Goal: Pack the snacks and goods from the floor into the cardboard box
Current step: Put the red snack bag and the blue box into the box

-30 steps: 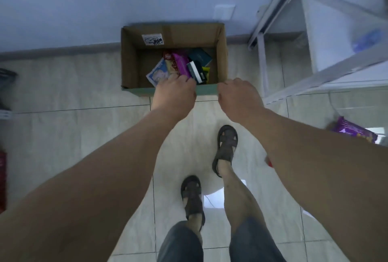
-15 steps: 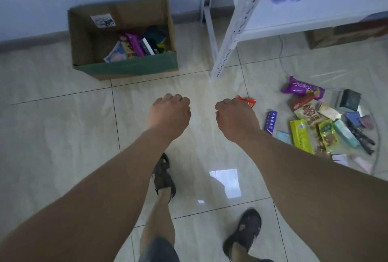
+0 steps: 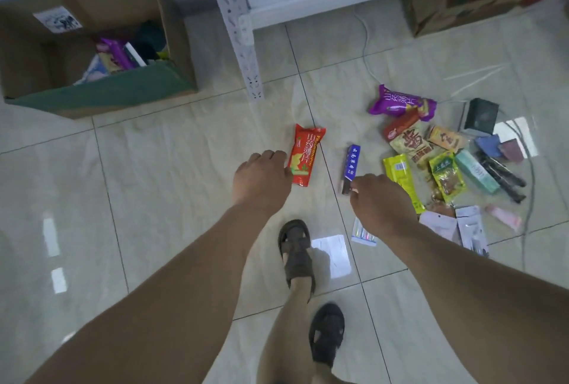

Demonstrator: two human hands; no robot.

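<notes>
The open cardboard box (image 3: 92, 98) stands on the floor at the upper left, with a purple packet (image 3: 116, 51) and several other goods inside. A red snack packet (image 3: 306, 154) lies on the tiles; my left hand (image 3: 261, 177) hovers at its left edge with loosely curled fingers, thumb touching it. A narrow blue pack (image 3: 351, 162) lies just to the right. My right hand (image 3: 381, 202) has its fingertips at that pack's near end. A pile of snacks (image 3: 443, 162) spreads out to the right, topped by a purple bag (image 3: 400, 103).
A white metal shelf leg (image 3: 243, 38) stands between the box and the pile. Under the shelf sits another cardboard box (image 3: 446, 14). A white cable (image 3: 366, 54) runs across the tiles. My sandalled feet (image 3: 297, 257) are right below my hands.
I have turned away from the box toward the pile on the right. Both hands came down from the box rim to the red packet and the blue pack.
</notes>
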